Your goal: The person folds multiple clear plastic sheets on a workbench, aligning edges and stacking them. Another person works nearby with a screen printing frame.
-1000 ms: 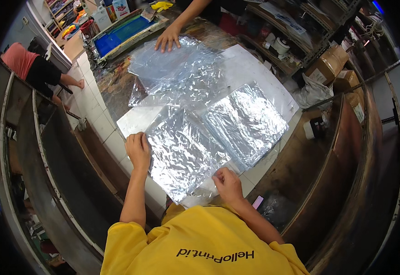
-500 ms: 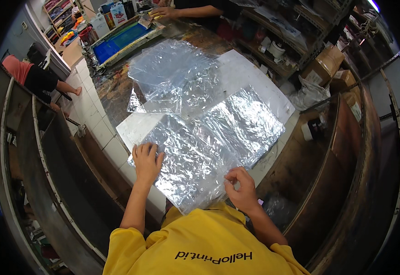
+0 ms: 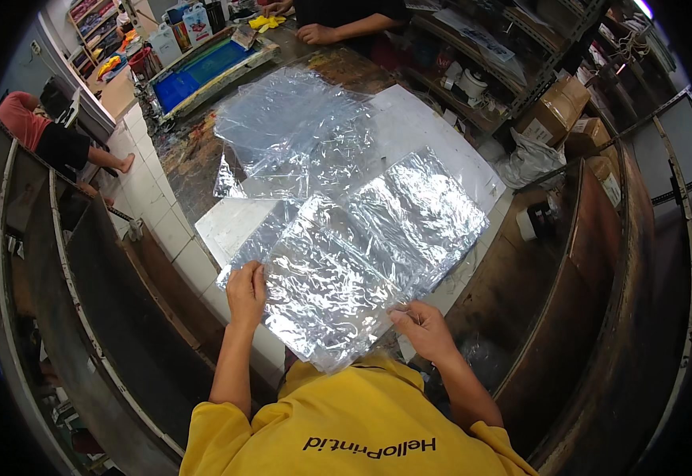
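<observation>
A shiny clear plastic sheet [image 3: 326, 274] lies in front of me at the near end of the table, its lower corner reaching toward my yellow shirt. At its left edge, my left hand [image 3: 247, 295] is closed, thumb against fingers, on the plastic. My right hand [image 3: 425, 329] pinches the right edge between thumb and fingertips. Beside it to the right rests a crinkled stack of clear plastic [image 3: 421, 214], partly overlapped by the near sheet. Farther off, more clear plastic sheets [image 3: 282, 111] are spread in a loose, fanned pile.
A white board [image 3: 433, 131] lies under the plastic on the stained table [image 3: 191, 155]. At the far left is a screen-printing frame [image 3: 203, 75] with blue mesh. Another person's hand [image 3: 317, 34] rests beyond it, near a yellow cloth [image 3: 265, 22]. Shelving and cardboard boxes [image 3: 559, 109] stand right.
My left hand has gone from fingers spread on the plastic to closed at its edge. My right hand still pinches the sheet. The other person's hand has moved off the yellow cloth.
</observation>
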`<state>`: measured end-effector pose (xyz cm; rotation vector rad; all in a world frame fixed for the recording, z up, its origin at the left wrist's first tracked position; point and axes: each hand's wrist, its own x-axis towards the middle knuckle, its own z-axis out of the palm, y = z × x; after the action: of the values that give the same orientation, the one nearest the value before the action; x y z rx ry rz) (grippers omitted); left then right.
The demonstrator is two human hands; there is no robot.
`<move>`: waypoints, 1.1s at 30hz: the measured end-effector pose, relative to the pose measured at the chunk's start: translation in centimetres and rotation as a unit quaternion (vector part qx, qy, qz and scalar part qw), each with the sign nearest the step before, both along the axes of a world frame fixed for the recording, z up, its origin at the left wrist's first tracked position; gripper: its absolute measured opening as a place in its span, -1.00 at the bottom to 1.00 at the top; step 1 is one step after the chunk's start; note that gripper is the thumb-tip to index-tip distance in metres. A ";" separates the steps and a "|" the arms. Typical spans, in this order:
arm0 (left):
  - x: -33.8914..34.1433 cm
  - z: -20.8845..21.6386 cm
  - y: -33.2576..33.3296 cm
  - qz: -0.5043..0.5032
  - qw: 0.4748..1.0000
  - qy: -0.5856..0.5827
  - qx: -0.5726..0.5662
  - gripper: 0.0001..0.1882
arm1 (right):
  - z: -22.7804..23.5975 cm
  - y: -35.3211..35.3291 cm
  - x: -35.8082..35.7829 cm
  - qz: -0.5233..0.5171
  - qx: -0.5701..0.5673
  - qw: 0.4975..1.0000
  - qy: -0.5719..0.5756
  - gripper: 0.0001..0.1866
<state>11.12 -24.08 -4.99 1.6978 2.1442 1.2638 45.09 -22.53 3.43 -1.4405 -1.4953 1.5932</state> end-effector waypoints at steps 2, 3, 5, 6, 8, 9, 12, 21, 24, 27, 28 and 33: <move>-0.2 -0.1 0.0 -0.018 0.999 0.030 0.041 -0.93 | -0.9 -0.3 0.0 -0.022 0.054 0.998 -0.019 -0.78; -0.2 0.2 0.2 -0.027 0.997 0.044 0.063 -0.93 | -1.3 -0.1 0.0 -0.031 0.097 0.995 0.008 -0.79; -0.1 1.1 0.7 -0.025 0.994 0.050 0.096 -0.94 | -1.7 0.3 -0.2 -0.049 0.181 0.980 0.063 -0.81; -0.1 1.5 0.8 -0.024 0.992 0.054 0.113 -0.94 | -0.9 0.5 -0.3 -0.065 0.131 0.985 0.087 -0.82; 0.0 1.5 0.3 -0.017 0.988 -0.140 0.056 -0.94 | 1.9 0.8 -0.4 -0.095 0.029 0.986 0.132 -0.84; 0.1 1.8 0.2 -0.013 0.971 -0.235 0.025 -0.93 | 2.6 1.1 -0.1 -0.093 0.023 0.988 0.117 -0.84; 0.1 3.5 0.5 -0.069 0.865 -0.498 0.001 -0.93 | 3.7 2.0 1.2 -0.096 0.024 0.991 0.088 -0.83; 0.8 5.6 3.6 -0.145 0.848 -0.502 -0.088 -0.88 | 5.1 4.1 6.6 -0.098 0.068 0.993 0.001 -0.85; 1.8 7.0 6.4 -0.163 0.847 -0.501 -0.070 -0.85 | 6.1 4.2 8.9 -0.115 0.080 0.990 -0.036 -0.85; 3.9 9.4 9.5 -0.182 0.870 -0.454 -0.069 -0.84 | 6.0 4.4 11.3 -0.145 0.084 0.986 -0.022 -0.84; 4.4 9.0 10.9 -0.208 0.875 -0.436 -0.035 -0.82 | 6.1 4.6 11.9 -0.164 0.084 0.983 -0.011 -0.83; 8.7 11.4 16.7 -0.236 0.895 -0.375 -0.046 -0.79 | 6.3 5.8 15.5 -0.241 0.095 0.965 0.032 -0.82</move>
<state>19.80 -7.39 6.41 1.2635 1.2330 1.3304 60.59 -16.75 9.77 -1.4831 -1.1123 1.1564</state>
